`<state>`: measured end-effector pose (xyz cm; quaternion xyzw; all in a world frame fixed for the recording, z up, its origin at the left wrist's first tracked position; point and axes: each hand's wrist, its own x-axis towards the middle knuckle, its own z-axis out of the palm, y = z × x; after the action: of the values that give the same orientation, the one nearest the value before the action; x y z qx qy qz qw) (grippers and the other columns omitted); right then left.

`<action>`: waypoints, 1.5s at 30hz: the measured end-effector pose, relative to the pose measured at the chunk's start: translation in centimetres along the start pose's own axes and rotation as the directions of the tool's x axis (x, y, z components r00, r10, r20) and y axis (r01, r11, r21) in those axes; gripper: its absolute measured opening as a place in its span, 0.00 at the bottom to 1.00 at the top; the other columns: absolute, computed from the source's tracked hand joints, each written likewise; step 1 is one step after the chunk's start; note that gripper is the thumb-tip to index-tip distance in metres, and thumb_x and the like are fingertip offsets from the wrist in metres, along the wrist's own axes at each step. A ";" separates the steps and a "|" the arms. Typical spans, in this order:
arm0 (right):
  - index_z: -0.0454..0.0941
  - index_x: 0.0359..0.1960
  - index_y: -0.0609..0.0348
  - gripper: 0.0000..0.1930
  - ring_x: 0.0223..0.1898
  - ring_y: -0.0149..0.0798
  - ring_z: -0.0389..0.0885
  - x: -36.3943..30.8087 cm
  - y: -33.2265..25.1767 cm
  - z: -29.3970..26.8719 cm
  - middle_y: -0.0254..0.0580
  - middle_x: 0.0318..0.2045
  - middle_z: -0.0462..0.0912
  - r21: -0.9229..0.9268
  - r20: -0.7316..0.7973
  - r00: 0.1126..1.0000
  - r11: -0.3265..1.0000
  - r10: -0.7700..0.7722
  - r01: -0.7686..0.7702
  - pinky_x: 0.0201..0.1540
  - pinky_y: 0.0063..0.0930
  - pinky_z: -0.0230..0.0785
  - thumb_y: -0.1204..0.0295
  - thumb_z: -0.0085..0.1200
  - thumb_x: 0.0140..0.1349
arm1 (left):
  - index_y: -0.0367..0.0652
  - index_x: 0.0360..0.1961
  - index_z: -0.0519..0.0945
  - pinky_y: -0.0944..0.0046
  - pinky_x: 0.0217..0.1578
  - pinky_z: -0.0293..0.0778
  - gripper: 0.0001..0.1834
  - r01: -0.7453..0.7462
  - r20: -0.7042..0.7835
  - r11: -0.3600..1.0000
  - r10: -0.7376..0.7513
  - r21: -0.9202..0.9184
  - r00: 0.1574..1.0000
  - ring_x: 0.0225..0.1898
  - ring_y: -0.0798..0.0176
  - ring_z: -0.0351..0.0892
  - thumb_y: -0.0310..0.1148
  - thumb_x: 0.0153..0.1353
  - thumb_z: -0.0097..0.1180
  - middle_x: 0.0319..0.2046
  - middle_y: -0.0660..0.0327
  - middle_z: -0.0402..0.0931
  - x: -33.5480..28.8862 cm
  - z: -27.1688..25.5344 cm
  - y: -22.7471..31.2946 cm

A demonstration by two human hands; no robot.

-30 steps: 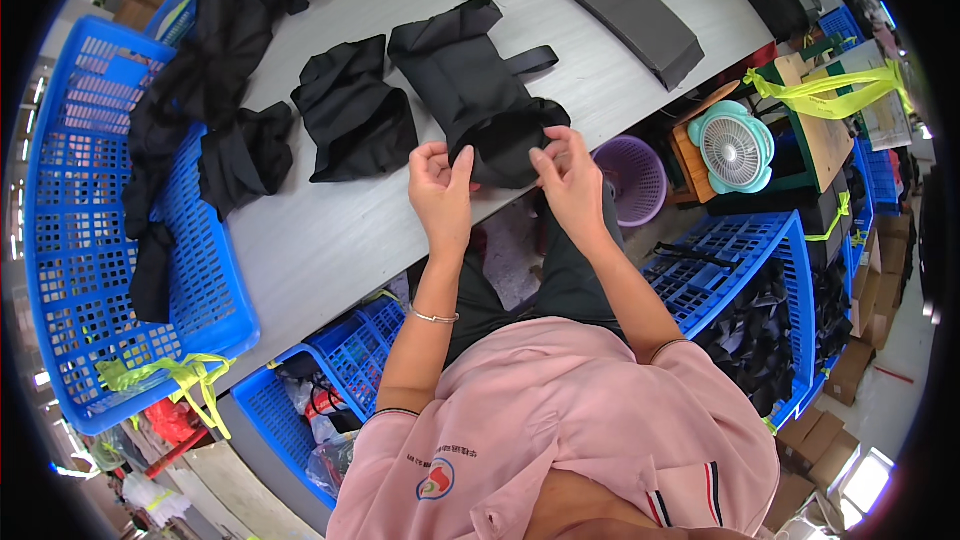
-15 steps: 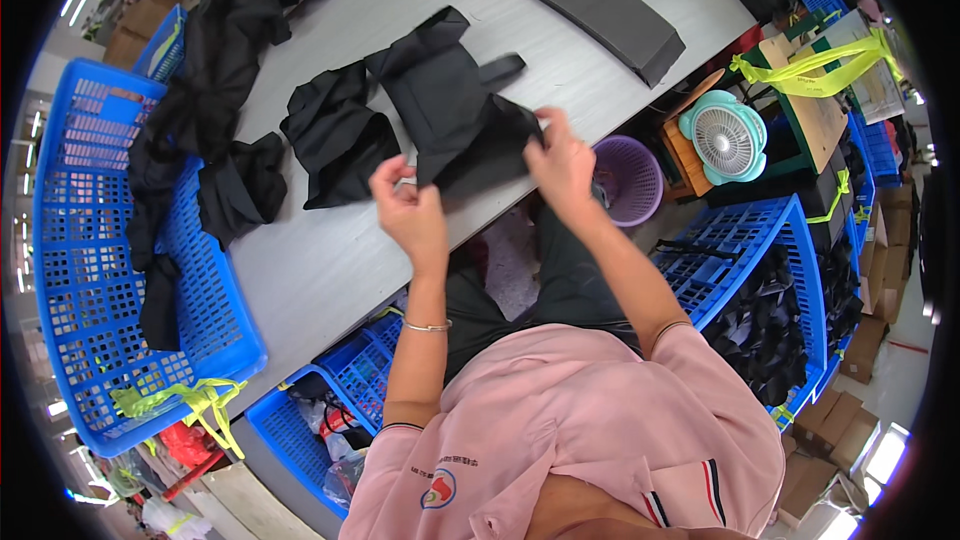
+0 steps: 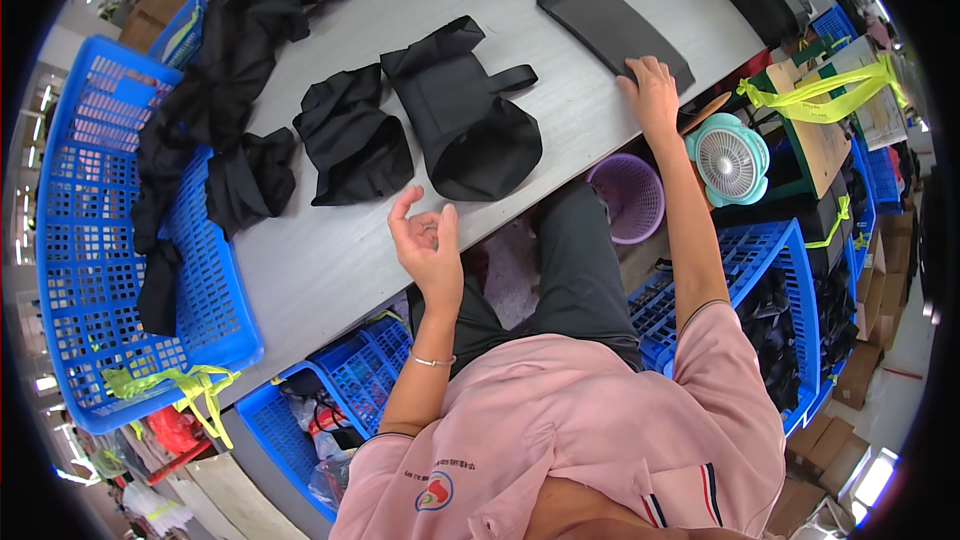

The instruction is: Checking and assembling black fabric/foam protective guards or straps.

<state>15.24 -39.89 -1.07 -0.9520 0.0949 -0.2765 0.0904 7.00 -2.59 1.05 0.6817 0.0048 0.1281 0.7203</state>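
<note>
My right hand (image 3: 652,95) reaches out to the near end of a long, gently curved dark grey panel (image 3: 610,28) that lies on the table. Its fingertips rest on the panel's edge, thumb apart from the fingers. Just off the table's front edge, my left hand (image 3: 428,245) hangs with loosely curled fingers spread and nothing in them. Ahead of it lies a black fabric pouch (image 3: 450,110), with its mouth toward me and a short strap loop sticking out to the right. Left of the pouch sits a crumpled black fabric piece (image 3: 352,140).
More black fabric (image 3: 215,70) trails from the table's far left into a big blue crate (image 3: 85,230). A purple bin (image 3: 628,200) stands below the table edge, with a turquoise fan (image 3: 730,160) to its right. Another blue crate (image 3: 800,310) holds black pieces.
Both hands have let go of the black pouch, which now lies on the table. My right hand has moved right and away to the grey panel; my left has drawn back slightly.
</note>
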 end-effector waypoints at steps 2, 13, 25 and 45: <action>0.83 0.45 0.58 0.16 0.48 0.48 0.78 -0.5 0.0 -0.2 0.39 0.43 0.81 -0.002 0.018 1.000 1.000 -0.018 0.018 0.51 0.38 0.70 0.66 0.63 0.56 | 0.34 0.57 0.68 0.77 0.29 0.69 0.23 0.072 0.007 0.997 -0.072 0.018 0.997 0.32 0.77 0.72 0.21 0.61 0.60 0.53 0.57 0.71 -1.3 -0.9 0.5; 0.82 0.29 0.60 0.12 0.37 0.47 0.81 0.5 0.8 -1.6 0.43 0.33 0.81 0.080 0.085 0.996 0.997 0.007 -0.013 0.40 0.40 0.74 0.64 0.67 0.52 | 0.38 0.51 0.75 0.79 0.26 0.67 0.15 0.371 0.350 0.917 -0.301 -0.149 0.887 0.31 0.80 0.73 0.24 0.64 0.59 0.44 0.65 0.77 -6.5 -0.1 -0.1; 0.79 0.35 0.60 0.07 0.36 0.48 0.81 0.8 1.6 -0.2 0.44 0.32 0.79 -0.172 0.147 0.951 0.939 -0.273 0.297 0.41 0.42 0.75 0.74 0.56 0.54 | 0.39 0.49 0.77 0.78 0.28 0.68 0.13 0.514 0.466 0.853 -0.419 -0.092 0.779 0.31 0.80 0.73 0.27 0.64 0.60 0.42 0.66 0.78 -9.8 -0.4 -1.2; 0.75 0.39 0.64 0.08 0.38 0.51 0.83 -20.7 -15.4 -16.6 0.54 0.42 0.82 0.309 0.381 0.909 0.950 -0.170 0.048 0.38 0.39 0.76 0.72 0.52 0.64 | 0.54 0.68 0.63 0.52 0.66 0.59 0.43 0.978 0.925 0.209 -0.367 -0.025 0.102 0.68 0.62 0.60 0.72 0.62 0.38 0.66 0.63 0.64 -12.8 5.6 -5.8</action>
<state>-8.95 -22.26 5.61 -0.9682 -0.0216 -0.0901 0.2323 -3.35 -10.74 -6.38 0.2373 0.0028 -0.5780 0.7808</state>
